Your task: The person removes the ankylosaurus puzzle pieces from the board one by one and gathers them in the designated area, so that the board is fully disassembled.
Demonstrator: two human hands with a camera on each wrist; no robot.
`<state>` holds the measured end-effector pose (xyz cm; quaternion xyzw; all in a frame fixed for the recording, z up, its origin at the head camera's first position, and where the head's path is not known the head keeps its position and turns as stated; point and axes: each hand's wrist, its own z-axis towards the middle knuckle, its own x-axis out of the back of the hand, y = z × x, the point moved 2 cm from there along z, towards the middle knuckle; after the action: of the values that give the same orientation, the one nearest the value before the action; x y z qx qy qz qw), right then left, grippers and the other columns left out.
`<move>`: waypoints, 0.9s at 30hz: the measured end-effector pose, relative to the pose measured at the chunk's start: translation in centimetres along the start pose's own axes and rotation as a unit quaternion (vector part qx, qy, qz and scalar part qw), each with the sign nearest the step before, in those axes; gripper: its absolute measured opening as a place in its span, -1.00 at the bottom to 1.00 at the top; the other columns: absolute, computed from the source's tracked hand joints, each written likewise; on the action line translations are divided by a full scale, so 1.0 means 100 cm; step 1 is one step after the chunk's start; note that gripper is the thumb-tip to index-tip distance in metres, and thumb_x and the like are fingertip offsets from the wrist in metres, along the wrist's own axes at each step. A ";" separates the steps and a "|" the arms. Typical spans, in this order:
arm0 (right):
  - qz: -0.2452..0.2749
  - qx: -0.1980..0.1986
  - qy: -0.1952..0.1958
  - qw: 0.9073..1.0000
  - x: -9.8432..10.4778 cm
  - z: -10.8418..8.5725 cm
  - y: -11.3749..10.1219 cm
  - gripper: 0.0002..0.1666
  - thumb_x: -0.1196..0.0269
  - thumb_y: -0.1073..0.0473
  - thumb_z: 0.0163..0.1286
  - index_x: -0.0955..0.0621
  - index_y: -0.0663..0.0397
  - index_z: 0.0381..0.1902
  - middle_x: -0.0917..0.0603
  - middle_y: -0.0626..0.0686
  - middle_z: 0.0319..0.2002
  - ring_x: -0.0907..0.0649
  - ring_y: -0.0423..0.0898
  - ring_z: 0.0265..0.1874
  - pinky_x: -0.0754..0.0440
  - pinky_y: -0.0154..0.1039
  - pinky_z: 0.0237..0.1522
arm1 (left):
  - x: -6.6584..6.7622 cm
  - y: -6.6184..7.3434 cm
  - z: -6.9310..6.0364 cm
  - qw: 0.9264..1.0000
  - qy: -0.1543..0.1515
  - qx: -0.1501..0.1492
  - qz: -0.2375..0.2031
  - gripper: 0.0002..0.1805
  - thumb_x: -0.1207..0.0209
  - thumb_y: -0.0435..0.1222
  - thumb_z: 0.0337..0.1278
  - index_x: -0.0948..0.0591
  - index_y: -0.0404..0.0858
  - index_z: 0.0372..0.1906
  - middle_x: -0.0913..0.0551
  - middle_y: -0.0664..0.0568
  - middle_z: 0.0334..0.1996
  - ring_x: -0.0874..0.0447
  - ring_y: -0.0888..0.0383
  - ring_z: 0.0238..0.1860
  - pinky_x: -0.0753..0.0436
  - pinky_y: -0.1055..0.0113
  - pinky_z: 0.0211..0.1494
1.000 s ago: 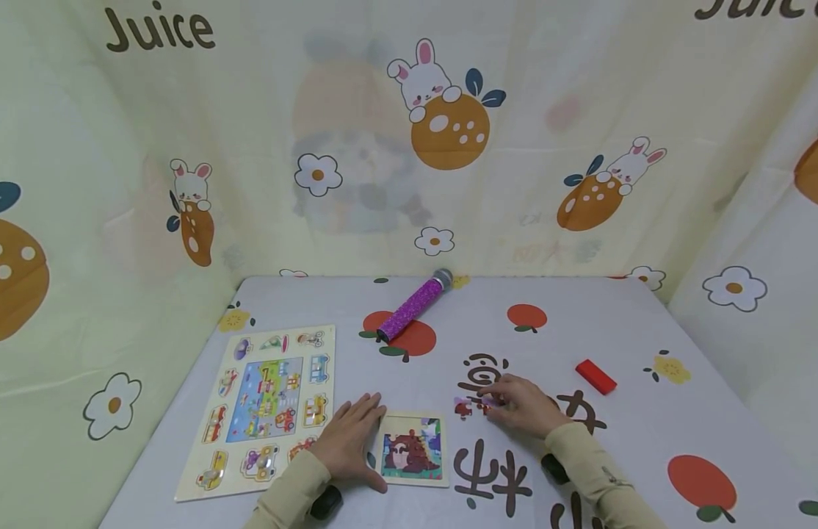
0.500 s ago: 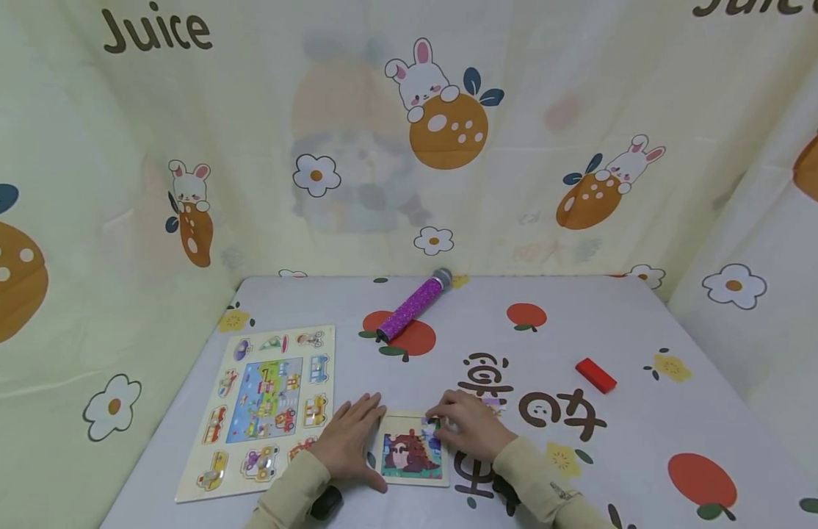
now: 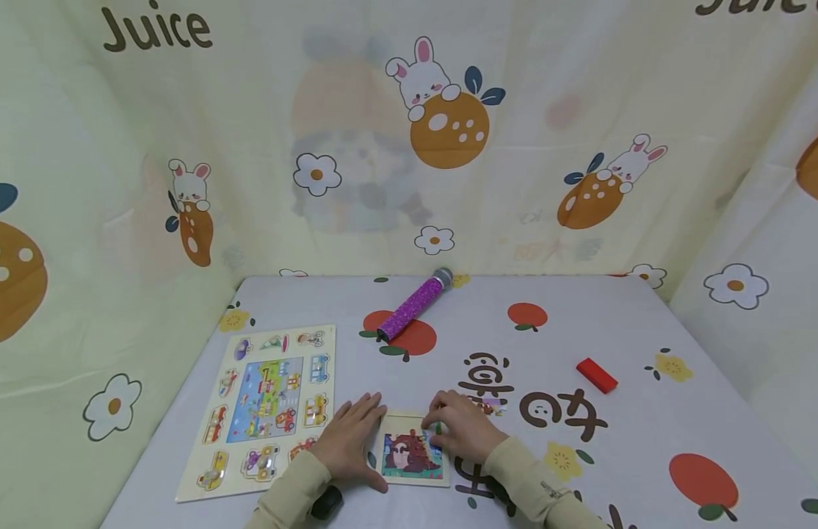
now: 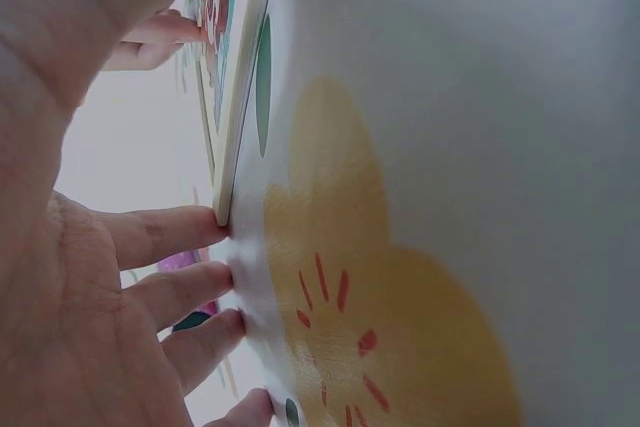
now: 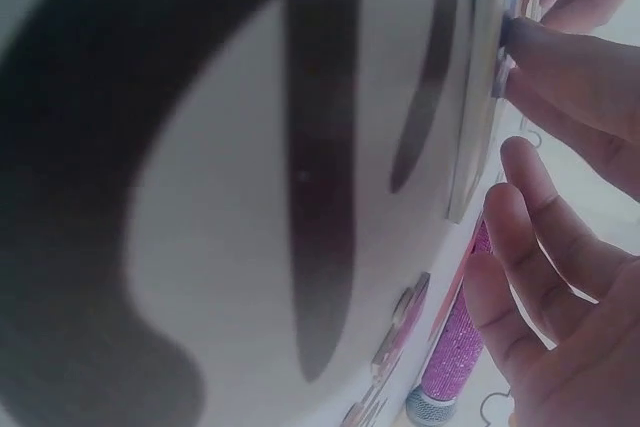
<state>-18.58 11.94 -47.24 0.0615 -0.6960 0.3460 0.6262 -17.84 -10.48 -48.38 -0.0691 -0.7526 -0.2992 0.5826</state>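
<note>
So, right hand [image 3: 467,426] pinches a piece [image 5: 501,80], left hand [image 3: 346,444] touches puzzle frame [image 3: 401,415]

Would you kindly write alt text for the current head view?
A person's right hand works at the upper right of a framed jigsaw puzzle showing a brown animal, the left hand spread along its left side. On the tablecloth lie a vehicle puzzle board at left, a purple glitter microphone farther back and a red block at right.
</note>
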 end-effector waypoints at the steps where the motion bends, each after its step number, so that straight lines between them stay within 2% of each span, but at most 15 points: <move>1: 0.000 0.006 0.003 1.000 0.000 0.000 0.000 -0.82 -0.42 0.12 0.15 -0.76 -0.11 -0.24 -0.53 -0.16 -0.22 -0.46 -0.22 -0.22 -0.57 -0.22 -0.13 | 0.000 0.000 0.000 1.000 0.000 -0.001 0.000 0.31 -0.52 0.25 -0.63 -0.27 -0.23 0.42 -0.10 -0.09 0.50 0.02 -0.07 0.51 0.00 -0.06 0.54; 5: 0.003 0.020 0.008 1.000 0.000 0.001 -0.001 -0.86 -0.43 0.16 0.12 -0.73 -0.08 -0.31 -0.53 -0.14 -0.21 -0.47 -0.20 -0.20 -0.56 -0.18 -0.08 | 0.001 0.000 0.000 1.000 -0.001 -0.003 -0.003 0.31 -0.52 0.25 -0.63 -0.27 -0.24 0.42 -0.10 -0.09 0.50 0.02 -0.07 0.51 0.00 -0.06 0.54; 13: 0.047 -0.021 -0.027 0.998 0.002 0.005 -0.003 -0.82 -0.41 0.24 0.13 -0.64 -0.14 -0.36 -0.50 -0.14 -0.17 -0.43 -0.15 -0.17 -0.49 -0.06 0.01 | 0.001 0.000 -0.001 1.000 0.007 -0.016 -0.002 0.31 -0.53 0.23 -0.64 -0.28 -0.28 0.40 -0.13 -0.13 0.48 -0.02 -0.09 0.49 -0.05 -0.07 0.53; 17: 0.034 -0.016 -0.023 0.999 0.003 0.005 -0.003 -0.78 -0.42 0.21 0.12 -0.64 -0.15 -0.29 -0.52 -0.14 -0.20 -0.45 -0.15 -0.18 -0.50 -0.05 0.00 | 0.001 0.000 0.000 1.000 0.002 -0.013 0.004 0.32 -0.52 0.25 -0.63 -0.27 -0.26 0.41 -0.12 -0.11 0.49 -0.01 -0.08 0.50 -0.03 -0.06 0.54; 22: -0.003 -0.017 -0.002 1.000 0.003 0.003 -0.002 -0.58 -0.45 0.09 0.10 -0.62 -0.04 -0.06 -0.57 -0.09 -0.20 -0.52 -0.11 -0.16 -0.56 -0.01 0.02 | 0.001 -0.001 0.000 1.000 0.001 -0.012 0.005 0.32 -0.52 0.25 -0.64 -0.27 -0.26 0.42 -0.12 -0.11 0.49 0.00 -0.08 0.50 -0.03 -0.05 0.54; 27: -0.024 -0.016 0.013 1.000 0.003 0.000 0.001 -0.56 -0.47 0.01 0.08 -0.67 -0.05 -0.06 -0.57 -0.09 -0.21 -0.51 -0.15 -0.23 -0.59 -0.11 -0.11 | -0.001 -0.003 0.001 1.000 -0.001 -0.009 0.002 0.33 -0.51 0.26 -0.64 -0.26 -0.25 0.42 -0.11 -0.10 0.49 0.01 -0.07 0.50 -0.02 -0.05 0.54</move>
<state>-18.69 12.08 -47.00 0.0638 -0.6916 0.3206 0.6440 -18.04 -10.59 -48.64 -0.0761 -0.7505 -0.3045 0.5816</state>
